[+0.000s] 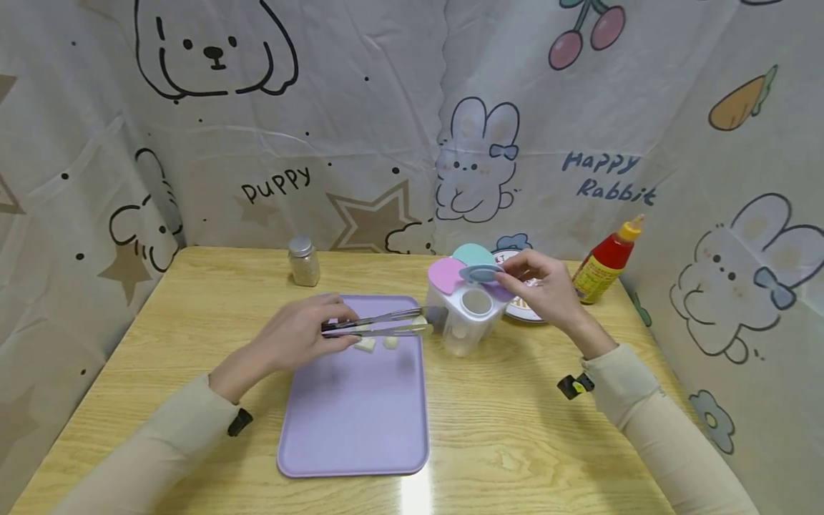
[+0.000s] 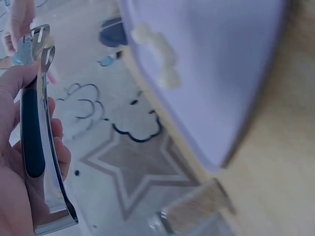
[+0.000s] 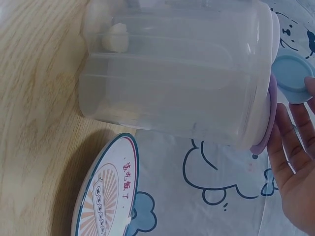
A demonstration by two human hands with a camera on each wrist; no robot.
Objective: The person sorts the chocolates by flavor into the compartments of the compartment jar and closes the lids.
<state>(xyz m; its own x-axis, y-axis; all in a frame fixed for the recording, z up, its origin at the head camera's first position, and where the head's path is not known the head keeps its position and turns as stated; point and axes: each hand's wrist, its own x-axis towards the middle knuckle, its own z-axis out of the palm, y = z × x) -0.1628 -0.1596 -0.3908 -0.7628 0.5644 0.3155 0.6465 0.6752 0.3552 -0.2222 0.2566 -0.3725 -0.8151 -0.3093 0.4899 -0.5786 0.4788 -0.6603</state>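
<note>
My left hand (image 1: 305,329) grips metal tongs (image 1: 380,325) with dark handle pads. Their tips reach past the right edge of the purple tray (image 1: 354,415), beside a clear container (image 1: 458,342); a pale piece seems to be at the tips. Several pale chunks (image 1: 365,345) lie on the tray below the tongs. With thumb and fingertips, my right hand (image 1: 543,286) pinches a light blue lid (image 1: 481,273), tilted up from a round opening in the container's top. Pink (image 1: 446,275) and teal lids (image 1: 473,254) cover other openings. Inside the container sits a pale chunk (image 3: 116,38).
Behind the tray stands a small shaker jar (image 1: 304,263) with a grey cap. A printed plate (image 1: 524,309) is partly hidden behind the container and right hand. A red sauce bottle (image 1: 605,263) stands at the back right, near the patterned curtain (image 1: 360,143).
</note>
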